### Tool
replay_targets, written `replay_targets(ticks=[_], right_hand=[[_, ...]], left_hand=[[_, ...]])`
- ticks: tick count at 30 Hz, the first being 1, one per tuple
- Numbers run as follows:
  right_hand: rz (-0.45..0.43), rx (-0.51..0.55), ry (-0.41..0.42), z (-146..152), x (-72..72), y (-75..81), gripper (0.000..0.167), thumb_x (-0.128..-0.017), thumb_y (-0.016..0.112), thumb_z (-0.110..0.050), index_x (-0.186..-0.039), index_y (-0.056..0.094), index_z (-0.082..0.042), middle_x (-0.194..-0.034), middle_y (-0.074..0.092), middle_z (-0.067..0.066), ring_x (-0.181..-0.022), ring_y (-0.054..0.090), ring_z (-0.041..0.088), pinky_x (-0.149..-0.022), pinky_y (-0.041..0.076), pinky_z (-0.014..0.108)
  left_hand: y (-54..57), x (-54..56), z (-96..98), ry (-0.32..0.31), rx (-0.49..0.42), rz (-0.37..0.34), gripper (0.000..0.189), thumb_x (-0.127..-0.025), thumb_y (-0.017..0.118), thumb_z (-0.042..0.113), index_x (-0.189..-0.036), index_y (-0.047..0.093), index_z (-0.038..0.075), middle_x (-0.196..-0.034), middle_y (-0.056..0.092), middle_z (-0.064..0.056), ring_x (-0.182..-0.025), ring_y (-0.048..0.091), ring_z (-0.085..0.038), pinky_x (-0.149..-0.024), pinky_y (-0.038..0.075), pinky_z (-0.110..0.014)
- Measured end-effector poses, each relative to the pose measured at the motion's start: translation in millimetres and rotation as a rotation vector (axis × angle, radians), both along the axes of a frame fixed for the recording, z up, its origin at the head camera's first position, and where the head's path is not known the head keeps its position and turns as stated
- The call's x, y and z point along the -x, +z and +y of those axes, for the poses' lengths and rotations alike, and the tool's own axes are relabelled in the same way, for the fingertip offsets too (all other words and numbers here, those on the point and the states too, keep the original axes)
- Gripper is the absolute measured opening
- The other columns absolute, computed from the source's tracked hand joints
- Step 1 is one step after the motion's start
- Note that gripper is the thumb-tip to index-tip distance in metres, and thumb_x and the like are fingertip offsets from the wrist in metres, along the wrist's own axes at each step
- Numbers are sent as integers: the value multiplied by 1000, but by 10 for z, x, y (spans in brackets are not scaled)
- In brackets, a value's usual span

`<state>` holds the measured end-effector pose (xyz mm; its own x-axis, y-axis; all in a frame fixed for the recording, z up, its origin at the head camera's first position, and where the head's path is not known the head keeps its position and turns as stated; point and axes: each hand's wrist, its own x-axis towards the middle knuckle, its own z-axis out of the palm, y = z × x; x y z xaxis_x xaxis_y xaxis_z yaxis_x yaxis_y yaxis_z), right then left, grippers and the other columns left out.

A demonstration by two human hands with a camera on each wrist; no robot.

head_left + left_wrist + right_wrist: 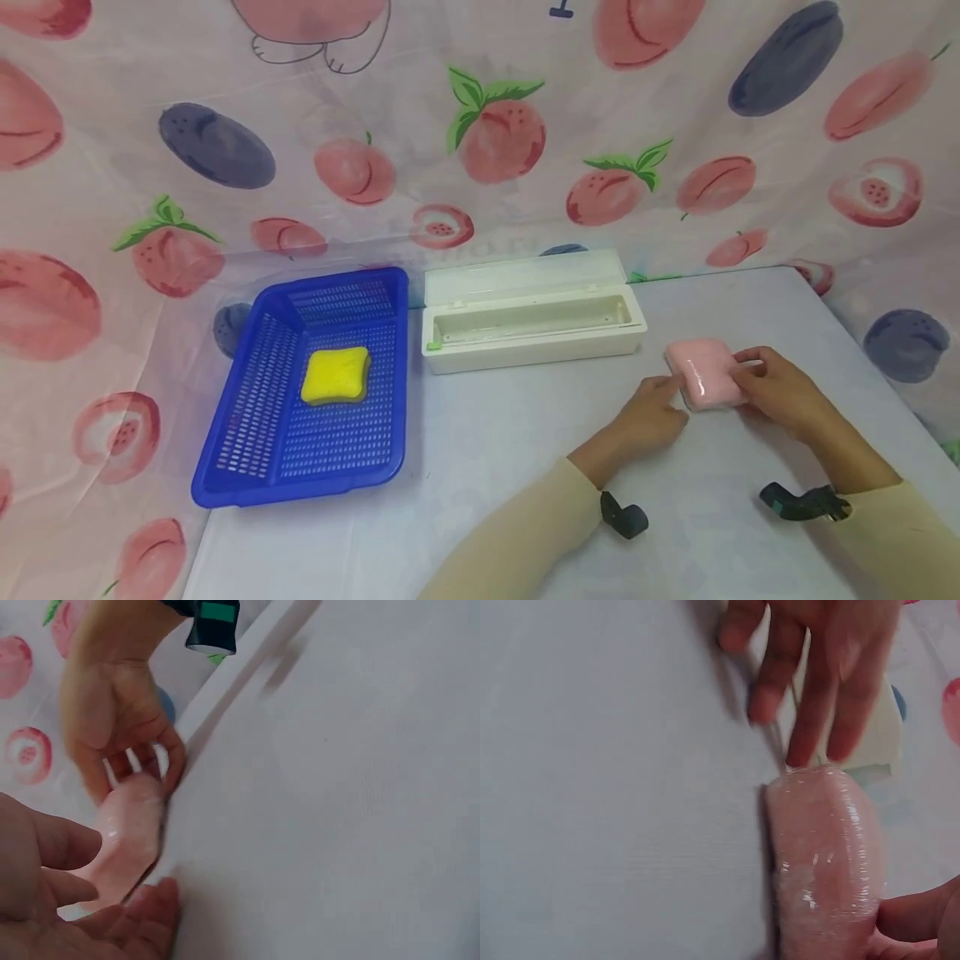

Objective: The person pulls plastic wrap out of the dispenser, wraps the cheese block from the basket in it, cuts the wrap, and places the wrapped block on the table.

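Note:
A pink sponge (705,372) in shiny clear wrap lies at the right of the white table. My right hand (780,387) grips its right end between thumb and fingers. In the left wrist view the right hand (124,727) has its fingers curled at the far end of the sponge (131,825). My left hand (651,414) is at the left edge, its fingertips at the wrap. Seen from the right wrist, the left hand's fingers (817,697) reach down, fairly straight, to the end of the sponge (821,855). The right thumb (915,913) presses its side.
A blue basket (300,492) at the left holds a yellow sponge (335,375). Behind the middle of the table (495,442) stands a long white box (532,354) with its lid (525,279) raised. A fruit-patterned cloth (525,208) hangs behind.

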<state>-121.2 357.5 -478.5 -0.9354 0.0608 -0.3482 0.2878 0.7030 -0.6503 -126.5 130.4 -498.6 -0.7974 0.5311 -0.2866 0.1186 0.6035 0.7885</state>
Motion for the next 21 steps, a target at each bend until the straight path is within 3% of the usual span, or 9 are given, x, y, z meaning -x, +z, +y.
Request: replay_targets(ticks=[3, 5, 9, 12, 14, 17, 21], right_hand=[[106, -102, 2, -31, 0, 50, 67, -107, 42, -42, -143, 34, 14, -133, 45, 43, -112, 54, 54, -81, 56, 55], [204, -164, -10, -109, 14, 96, 65, -106, 46, -41, -140, 38, 13, -131, 47, 41, -112, 51, 56, -83, 51, 63], [425, -218, 9, -404, 99, 262, 54, -104, 55, -36, -135, 50, 8, -126, 54, 33, -111, 53, 51, -86, 47, 67], [521, -207, 112, -675, 223, 431, 47, -103, 60, -34, -132, 57, 2, -124, 62, 27, -111, 58, 44, -88, 51, 64], [552, -176, 200, -850, 318, 519, 43, -101, 64, -33, -130, 61, -2, -121, 67, 22, -110, 63, 39, -88, 54, 61], [559, -133, 346, -1094, 487, 593, 40, -99, 68, -32, -128, 65, -4, -120, 71, 16, -110, 67, 33, -90, 57, 56], [507, -106, 507, -1387, 737, 589, 40, -100, 66, -32, -129, 66, -4, -125, 71, 15, -116, 67, 33, -95, 56, 54]], left_hand=[[124, 33, -276, -21, 33, 22, 52, -103, 51, 31, -154, 46, 22, -157, 47, 5, -147, 41, -10, -120, 36, -30], [284, 61, -508, -43, 85, 59, 47, -105, 50, 32, -150, 52, 21, -153, 53, 3, -145, 45, -12, -119, 38, -31], [753, 143, -971, -77, 212, 205, 37, -106, 52, 30, -139, 64, 18, -138, 65, 1, -132, 57, -14, -110, 47, -31], [1123, 253, -1322, -87, 289, 310, 34, -105, 56, 29, -134, 66, 15, -129, 70, -1, -123, 63, -17, -104, 52, -34], [1295, 361, -1560, -87, 328, 352, 32, -104, 58, 26, -132, 67, 13, -126, 71, -3, -119, 65, -20, -101, 53, -36], [1424, 578, -1897, -108, 423, 372, 33, -103, 61, 22, -133, 66, 11, -128, 71, -6, -122, 64, -24, -105, 51, -40], [1390, 880, -2279, -155, 552, 331, 39, -100, 64, 19, -138, 64, 9, -138, 66, -9, -135, 55, -28, -117, 41, -42]])
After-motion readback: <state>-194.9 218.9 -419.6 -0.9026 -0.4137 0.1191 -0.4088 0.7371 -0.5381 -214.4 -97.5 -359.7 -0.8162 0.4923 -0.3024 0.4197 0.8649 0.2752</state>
